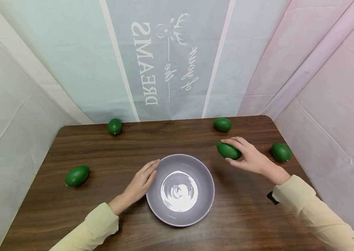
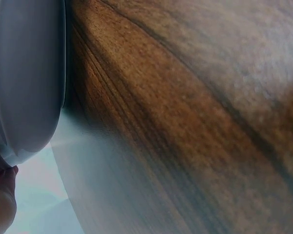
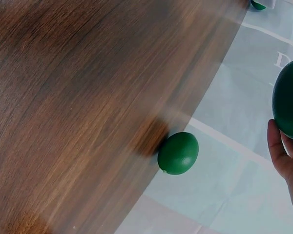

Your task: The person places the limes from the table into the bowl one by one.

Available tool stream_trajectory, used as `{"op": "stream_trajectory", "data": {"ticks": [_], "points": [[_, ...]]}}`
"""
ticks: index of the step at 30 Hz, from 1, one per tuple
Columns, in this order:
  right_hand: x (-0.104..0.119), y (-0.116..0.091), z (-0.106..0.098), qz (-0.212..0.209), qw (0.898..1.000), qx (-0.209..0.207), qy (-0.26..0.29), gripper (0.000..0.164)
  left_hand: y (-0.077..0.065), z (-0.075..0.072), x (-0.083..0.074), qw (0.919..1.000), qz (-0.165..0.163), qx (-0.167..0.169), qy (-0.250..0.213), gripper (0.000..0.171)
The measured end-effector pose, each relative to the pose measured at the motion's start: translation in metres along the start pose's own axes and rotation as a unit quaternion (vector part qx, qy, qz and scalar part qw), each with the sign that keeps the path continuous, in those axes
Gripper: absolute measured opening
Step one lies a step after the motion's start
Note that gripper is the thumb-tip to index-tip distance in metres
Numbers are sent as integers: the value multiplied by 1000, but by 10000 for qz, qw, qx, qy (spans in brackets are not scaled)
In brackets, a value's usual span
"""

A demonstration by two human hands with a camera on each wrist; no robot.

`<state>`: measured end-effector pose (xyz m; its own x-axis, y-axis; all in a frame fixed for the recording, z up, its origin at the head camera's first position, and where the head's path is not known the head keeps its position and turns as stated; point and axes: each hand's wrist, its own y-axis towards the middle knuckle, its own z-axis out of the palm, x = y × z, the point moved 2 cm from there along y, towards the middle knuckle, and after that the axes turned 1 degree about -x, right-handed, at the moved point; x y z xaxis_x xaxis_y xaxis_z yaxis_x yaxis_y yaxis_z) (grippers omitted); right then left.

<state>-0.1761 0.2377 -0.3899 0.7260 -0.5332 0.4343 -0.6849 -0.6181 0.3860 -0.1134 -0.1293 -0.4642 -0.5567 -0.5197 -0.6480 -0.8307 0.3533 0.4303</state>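
Note:
A lilac-grey bowl (image 1: 156, 209) stands on the wooden table, and light reflects off its bottom. My left hand (image 1: 140, 181) rests against the bowl's left rim, its fingers fairly straight; the left wrist view shows fingertips touching the bowl's outer wall (image 2: 27, 83). To the right of the bowl, my right hand (image 1: 247, 157) grips a smooth, dark green oval fruit (image 1: 227, 150) between thumb and fingers, above the table. In the right wrist view the same held fruit (image 3: 289, 100) shows a small pale spot at its end.
Similar green fruits lie around: one at the left (image 1: 77, 175), one at the back left (image 1: 115, 126), one at the back right (image 1: 222, 124) and one by the right edge (image 1: 281, 152). A printed cloth (image 1: 177, 69) hangs behind the table (image 1: 127, 146), with pale cloth at both sides.

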Motion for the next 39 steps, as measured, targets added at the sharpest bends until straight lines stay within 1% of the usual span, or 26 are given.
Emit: {"op": "stream_trajectory", "data": {"ticks": [10,18,21,28,33,39], "points": [[10,2,3,-178,9998,27,24,60,-1,0,0,10000,-15,-2,-5,37],[17,6,4,-598,9980,-57,-213,53,-1,1,1,10000,3,-16,-14,37],[19,7,4,-687,9973,-69,-262,51,0,0,0,10000,28,-28,-2,37],[23,9,6,-725,9971,-44,-206,52,0,0,1,10000,6,11,16,37],[28,12,8,-836,9963,-72,-197,51,0,0,1,10000,4,21,9,37],[33,14,9,-798,9967,5,-125,52,0,0,0,10000,43,9,15,37]]}}
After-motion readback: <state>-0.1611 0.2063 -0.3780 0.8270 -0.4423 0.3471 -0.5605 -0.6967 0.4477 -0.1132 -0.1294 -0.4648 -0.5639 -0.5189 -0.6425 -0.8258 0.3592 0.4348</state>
